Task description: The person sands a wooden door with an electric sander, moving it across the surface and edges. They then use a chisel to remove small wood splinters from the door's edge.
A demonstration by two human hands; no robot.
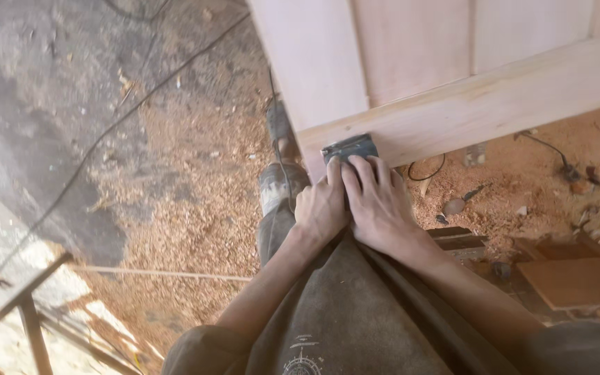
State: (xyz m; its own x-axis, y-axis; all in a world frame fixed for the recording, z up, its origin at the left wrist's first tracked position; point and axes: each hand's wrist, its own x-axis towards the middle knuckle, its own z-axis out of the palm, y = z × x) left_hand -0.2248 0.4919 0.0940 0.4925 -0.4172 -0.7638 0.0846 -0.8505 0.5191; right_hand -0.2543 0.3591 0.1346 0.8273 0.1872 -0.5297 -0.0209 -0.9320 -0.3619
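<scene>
Nearest, both forearms over a dusty grey apron (342, 312). Left hand (322, 208) closed against right hand (378, 201), touching side by side. Right grip pressing fingers flat on a grey sanding sheet (350, 147), held against the edge of a pale wooden door (467, 104). Left of the grips, sawdust-covered floor (182, 180) with a thin cable (133, 104); right, wood offcuts (581, 281).
</scene>
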